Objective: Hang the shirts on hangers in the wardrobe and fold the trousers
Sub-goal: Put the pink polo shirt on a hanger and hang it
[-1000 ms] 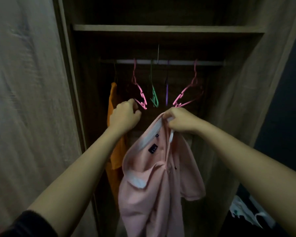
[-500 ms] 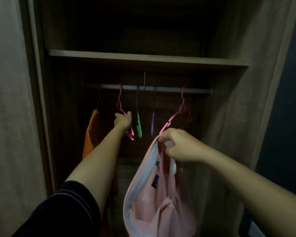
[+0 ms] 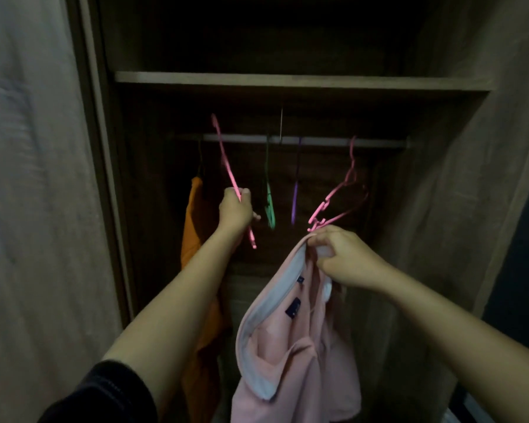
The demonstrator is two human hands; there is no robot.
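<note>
- Pink shirt (image 3: 290, 346) hangs nearest, bunched at the collar in the closed right hand (image 3: 341, 259).
- Left hand (image 3: 235, 209) fisted round a pink hanger (image 3: 226, 161), hook apparently clear of the rail (image 3: 303, 140).
- Step: hanger fetched; next, thread it through the collar.
- Room: open gap between orange shirt (image 3: 196, 239) and green hanger (image 3: 269, 206); shelf (image 3: 287, 80) close above.

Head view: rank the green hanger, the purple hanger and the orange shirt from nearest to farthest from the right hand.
1. Purple hanger, on the rail just up and left of the right hand.
2. Green hanger, next one leftward on the rail.
3. Orange shirt, hanging at the wardrobe's far left, beyond the left hand.
</note>
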